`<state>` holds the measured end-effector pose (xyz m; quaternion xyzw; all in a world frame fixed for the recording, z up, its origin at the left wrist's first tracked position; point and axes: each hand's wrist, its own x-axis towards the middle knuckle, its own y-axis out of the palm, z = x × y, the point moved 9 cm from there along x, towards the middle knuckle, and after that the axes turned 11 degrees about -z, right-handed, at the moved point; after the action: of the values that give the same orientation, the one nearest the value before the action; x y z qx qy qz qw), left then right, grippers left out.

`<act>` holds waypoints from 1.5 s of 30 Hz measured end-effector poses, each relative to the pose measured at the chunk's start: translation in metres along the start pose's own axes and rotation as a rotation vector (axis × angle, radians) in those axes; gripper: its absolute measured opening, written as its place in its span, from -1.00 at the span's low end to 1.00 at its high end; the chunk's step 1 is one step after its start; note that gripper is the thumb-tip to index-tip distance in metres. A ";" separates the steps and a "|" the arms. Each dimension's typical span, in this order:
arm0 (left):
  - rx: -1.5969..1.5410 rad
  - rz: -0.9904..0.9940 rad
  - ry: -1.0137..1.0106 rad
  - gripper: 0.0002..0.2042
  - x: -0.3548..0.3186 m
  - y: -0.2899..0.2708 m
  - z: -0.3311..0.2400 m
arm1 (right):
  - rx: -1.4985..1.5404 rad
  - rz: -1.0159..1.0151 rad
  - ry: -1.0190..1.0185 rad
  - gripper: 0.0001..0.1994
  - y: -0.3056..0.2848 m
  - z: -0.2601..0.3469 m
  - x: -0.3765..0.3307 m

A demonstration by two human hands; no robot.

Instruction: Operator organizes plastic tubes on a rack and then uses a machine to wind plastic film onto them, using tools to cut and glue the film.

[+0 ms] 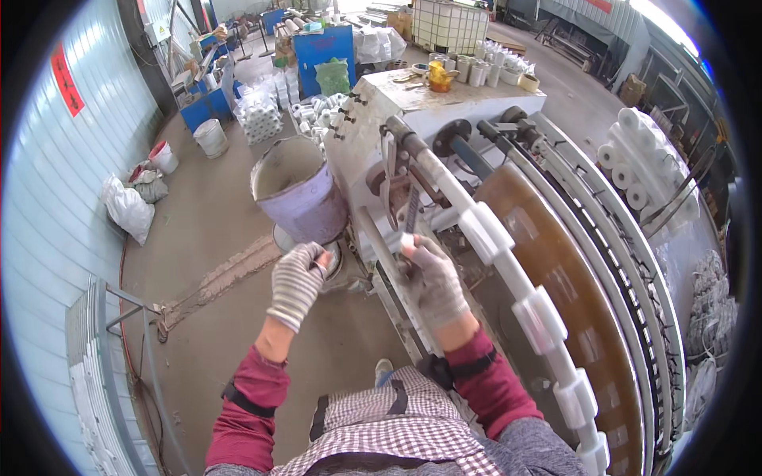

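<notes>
My left hand (298,284), in a striped knit glove with bare fingertips, is held in front of me, left of the machine. Its fingers are curled together; whatever they may pinch is too small to make out. My right hand (435,284), in a greyish glove, is beside the machine's near end, with a small white piece (407,239) between thumb and fingers. Just right of it runs a long bar carrying white film rolls (486,232), spaced along its length. Beyond the bar lies a large brown roller (548,262).
A big dirty bucket (298,186) stands left of the machine's white end housing (373,119). On the housing top are a yellow-stained container (440,77) and several cardboard cores (476,74). Wrapped white rolls (259,113) and a blue cabinet (324,55) are farther back; metal framing (99,341) leans at left.
</notes>
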<state>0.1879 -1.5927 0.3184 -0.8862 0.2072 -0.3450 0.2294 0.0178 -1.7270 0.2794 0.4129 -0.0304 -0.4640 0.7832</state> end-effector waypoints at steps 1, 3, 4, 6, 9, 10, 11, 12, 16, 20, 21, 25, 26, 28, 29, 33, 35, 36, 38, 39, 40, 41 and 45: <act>-0.008 -0.004 -0.018 -0.87 0.028 0.003 0.016 | 0.003 0.007 0.021 -0.84 0.020 -0.004 0.031; -0.038 0.026 -0.006 -0.87 0.085 0.020 0.036 | 0.048 0.033 0.024 -0.84 0.058 -0.006 0.093; -0.034 0.059 -0.072 -0.87 0.111 0.033 0.052 | 0.095 0.071 0.015 -0.84 0.078 -0.003 0.120; -0.028 0.100 -0.131 -0.87 0.167 0.061 0.082 | 0.122 0.014 0.012 -0.83 0.107 -0.004 0.180; -0.101 0.158 -0.157 -0.85 0.248 0.119 0.124 | 0.164 -0.073 -0.002 -0.81 0.132 -0.011 0.266; -0.093 0.180 -0.138 -0.78 0.275 0.145 0.138 | 0.206 -0.115 -0.019 -0.81 0.135 -0.012 0.294; -0.085 0.203 -0.119 -0.69 0.303 0.173 0.154 | 0.247 -0.158 -0.035 -0.81 0.139 -0.015 0.324; -0.092 0.226 -0.118 -0.69 0.329 0.200 0.167 | 0.282 -0.215 -0.067 -0.81 0.140 -0.013 0.350; 0.111 0.346 -0.051 -0.51 0.408 0.299 0.202 | 0.404 -0.355 -0.208 -0.81 0.138 0.012 0.451; 0.218 0.433 0.031 -0.53 0.443 0.374 0.226 | 0.383 -0.344 -0.315 -0.73 0.134 0.041 0.493; 0.206 0.471 0.038 -0.53 0.445 0.389 0.231 | 0.293 -0.227 -0.269 -0.69 0.140 0.035 0.492; 0.183 0.546 0.210 -0.74 0.460 0.396 0.237 | -0.110 -0.132 -0.093 -0.53 0.161 -0.012 0.419; 0.118 0.515 0.229 -0.73 0.460 0.399 0.241 | -0.100 -0.186 -0.055 -0.52 0.146 -0.028 0.398; -0.020 0.513 0.236 -0.68 0.449 0.390 0.229 | -0.107 -0.327 -0.079 -0.49 0.101 -0.043 0.352; 0.010 0.443 0.261 -0.61 0.443 0.389 0.223 | -0.108 -0.424 -0.097 -0.50 0.067 -0.052 0.326; 0.096 0.724 0.207 -0.77 0.413 0.428 0.316 | 0.101 -0.613 -0.197 -0.53 0.016 -0.067 0.259; 0.055 0.809 0.066 -0.81 0.412 0.433 0.324 | 0.161 -0.693 -0.248 -0.53 -0.004 -0.066 0.223; 0.098 0.716 0.270 -0.82 0.433 0.441 0.350 | 0.221 -0.705 -0.305 -0.57 -0.008 -0.061 0.209; 0.283 0.719 0.409 -0.81 0.422 0.435 0.310 | 0.312 -0.753 -0.422 -0.58 -0.045 -0.059 0.176; 0.385 0.678 0.483 -0.80 0.423 0.423 0.299 | 0.324 -0.744 -0.441 -0.58 -0.045 -0.048 0.173; 0.451 0.592 0.438 -0.76 0.431 0.413 0.303 | 0.386 -0.789 -0.540 -0.57 -0.048 -0.029 0.167; 0.457 0.566 0.446 -0.76 0.427 0.396 0.279 | 0.448 -0.825 -0.634 -0.56 -0.054 -0.011 0.165; -0.741 0.386 0.836 -0.63 0.310 0.245 0.005 | 0.685 -0.820 -0.919 -0.56 -0.084 0.073 0.164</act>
<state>0.3498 -1.9519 0.3404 -0.6422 0.5444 -0.5217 -0.1380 0.0207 -1.9143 0.2154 0.3767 -0.3443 -0.8135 0.2788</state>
